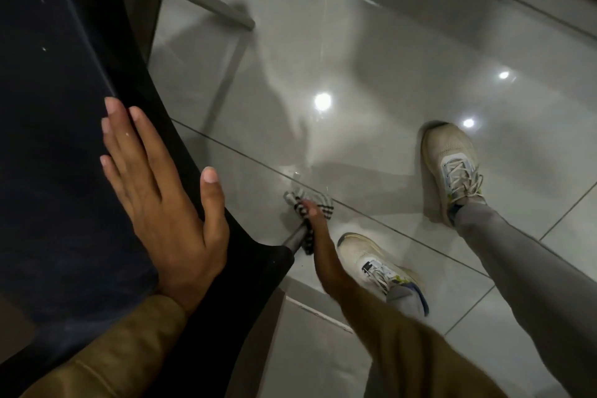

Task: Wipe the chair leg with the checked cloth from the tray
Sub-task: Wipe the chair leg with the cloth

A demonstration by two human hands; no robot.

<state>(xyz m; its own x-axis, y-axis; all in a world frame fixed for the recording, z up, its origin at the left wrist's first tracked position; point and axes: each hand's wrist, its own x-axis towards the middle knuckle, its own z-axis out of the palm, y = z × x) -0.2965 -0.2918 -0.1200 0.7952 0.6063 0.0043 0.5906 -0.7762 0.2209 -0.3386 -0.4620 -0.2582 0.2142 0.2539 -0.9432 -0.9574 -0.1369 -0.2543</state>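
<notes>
Lower centre: right hand (315,215) gripping checked cloth (307,203) around chair leg (295,237); left hand (161,191) flat, fingers spread, on seat (64,107).

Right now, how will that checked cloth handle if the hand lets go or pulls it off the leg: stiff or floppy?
Probably floppy: the checked cloth bunches in folds around the chair leg under the right hand. Likely light, since its loose corners splay out rather than hang taut. It may slide easily on the glossy floor if dropped.
</notes>
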